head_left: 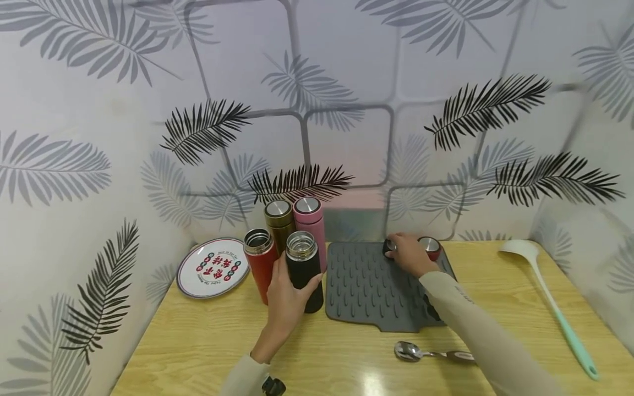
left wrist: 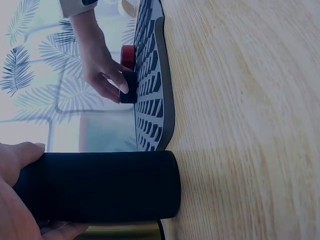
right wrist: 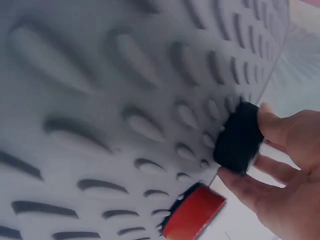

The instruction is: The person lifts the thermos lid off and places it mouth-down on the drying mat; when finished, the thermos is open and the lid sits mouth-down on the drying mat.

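Observation:
My left hand (head_left: 287, 297) grips a black thermos bottle (head_left: 304, 278) that stands upright with its threaded mouth uncovered. Beside it is a red thermos (head_left: 262, 269), also without a lid. Behind them stand a gold thermos (head_left: 280, 223) and a pink thermos (head_left: 312, 220), both with lids on. At the far side of the grey drying mat (head_left: 356, 286), my right hand (head_left: 412, 254) pinches a black lid (right wrist: 239, 137) between thumb and fingers. In the right wrist view the lid is at the mat's surface, next to a red lid (right wrist: 195, 212).
A white plate (head_left: 213, 269) with red and green lettering sits at the left by the wall. In front of the mat lies a metal spoon (head_left: 408, 351), partly under my right forearm. A ladle (head_left: 550, 291) with a green handle lies at the right. Patterned cloth (head_left: 346, 137) encloses the table.

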`<state>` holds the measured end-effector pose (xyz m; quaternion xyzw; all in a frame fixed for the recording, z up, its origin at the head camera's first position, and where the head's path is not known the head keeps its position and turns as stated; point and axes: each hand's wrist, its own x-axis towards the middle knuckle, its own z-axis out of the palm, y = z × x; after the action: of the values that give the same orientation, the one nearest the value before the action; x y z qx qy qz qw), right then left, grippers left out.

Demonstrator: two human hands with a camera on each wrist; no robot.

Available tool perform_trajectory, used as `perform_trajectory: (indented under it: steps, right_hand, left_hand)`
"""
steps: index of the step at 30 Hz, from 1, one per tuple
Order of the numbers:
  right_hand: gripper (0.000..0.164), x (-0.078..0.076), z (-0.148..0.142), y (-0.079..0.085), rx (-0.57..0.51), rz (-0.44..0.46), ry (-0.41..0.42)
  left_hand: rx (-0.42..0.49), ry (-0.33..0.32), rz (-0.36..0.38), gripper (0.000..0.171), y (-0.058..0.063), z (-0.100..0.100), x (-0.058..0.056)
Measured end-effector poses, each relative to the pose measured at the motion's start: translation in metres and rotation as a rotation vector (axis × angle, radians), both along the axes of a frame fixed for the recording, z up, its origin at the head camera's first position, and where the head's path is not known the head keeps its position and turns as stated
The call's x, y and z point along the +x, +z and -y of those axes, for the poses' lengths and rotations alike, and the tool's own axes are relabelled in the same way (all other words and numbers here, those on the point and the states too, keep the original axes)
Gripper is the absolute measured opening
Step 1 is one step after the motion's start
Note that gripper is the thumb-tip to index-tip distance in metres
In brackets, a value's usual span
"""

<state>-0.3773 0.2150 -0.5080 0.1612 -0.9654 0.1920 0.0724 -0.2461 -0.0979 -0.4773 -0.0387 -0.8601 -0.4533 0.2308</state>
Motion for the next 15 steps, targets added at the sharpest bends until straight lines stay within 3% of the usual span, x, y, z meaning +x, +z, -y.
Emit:
perform_trajectory:
  steps: [7, 15]
  right_hand:
    - [0.041, -0.003, 0.005, 0.013, -0.022, 0.094, -0.049]
    - [0.041, -0.003, 0.008, 0.013, -0.034, 0.129, -0.078]
  left_hand:
    - [0.011, 0.015, -0.007, 0.083, 0.0, -0.002, 0.001]
    - [0.004, 0.052, 0.027, 0.084, 0.001, -0.002, 0.003]
